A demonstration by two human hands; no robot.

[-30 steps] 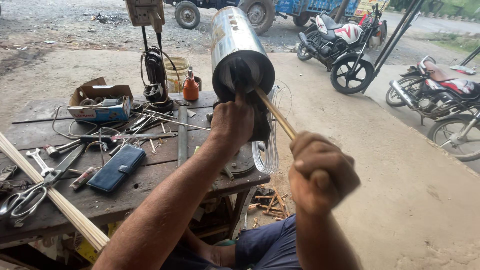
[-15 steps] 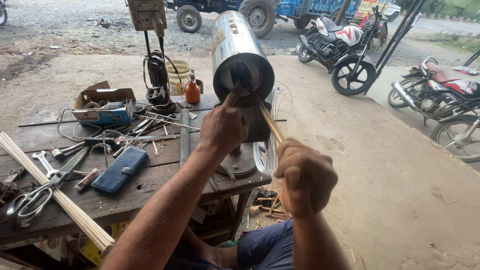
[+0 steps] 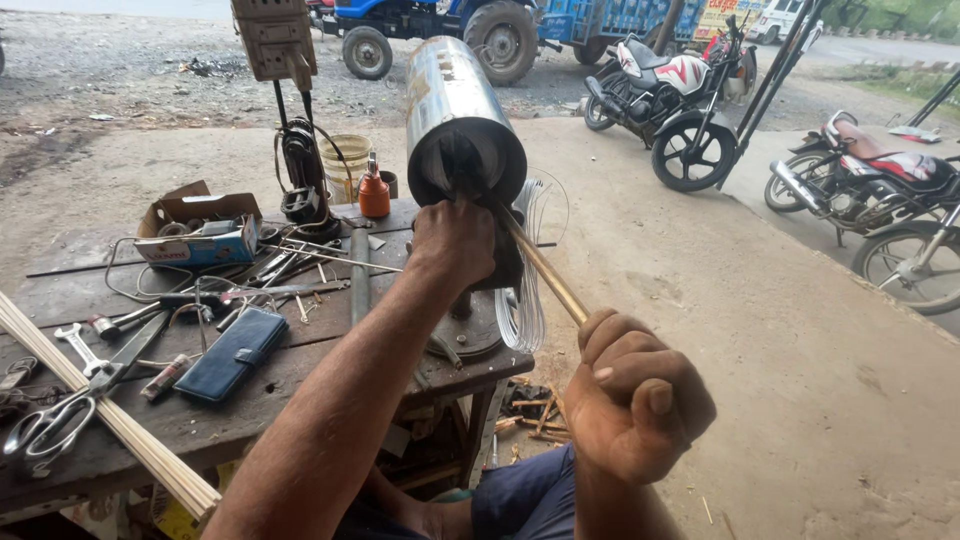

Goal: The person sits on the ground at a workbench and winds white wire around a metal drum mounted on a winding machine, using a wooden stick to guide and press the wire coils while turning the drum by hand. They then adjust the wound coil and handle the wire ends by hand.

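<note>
The left hand (image 3: 452, 240) is pressed, fingers curled, against the open end of the metal cylinder (image 3: 458, 115). The wooden stick (image 3: 545, 272) is gripped in the closed right hand (image 3: 635, 395); its tip is apparently inside the cylinder.

An open brown cardboard box with a blue-and-white printed front (image 3: 196, 232) sits at the workbench's far left. A yellow signboard with red markings (image 3: 727, 17) stands, seemingly, behind the parked motorcycles, top right.
</note>
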